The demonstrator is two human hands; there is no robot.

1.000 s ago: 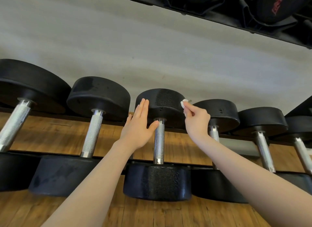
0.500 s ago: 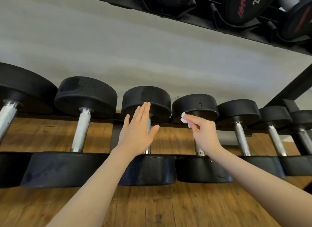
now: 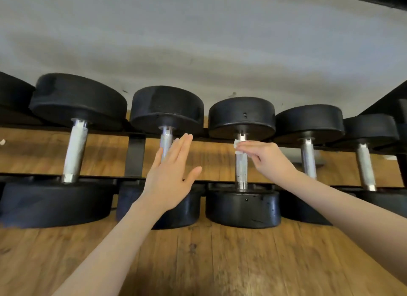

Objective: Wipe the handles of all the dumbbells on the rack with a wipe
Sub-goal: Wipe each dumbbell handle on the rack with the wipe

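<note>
While the right hand pinches the wipe against the top of the third dumbbell's handle, the left hand hovers flat-fingered by its neighbour (wiped or not, can't tell), so two handles rightward likely remain.

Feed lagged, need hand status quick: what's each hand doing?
Left hand: open, fingers straight, holding nothing.
Right hand: pinching small white wipe against shiny chrome dumbbell handle.
</note>
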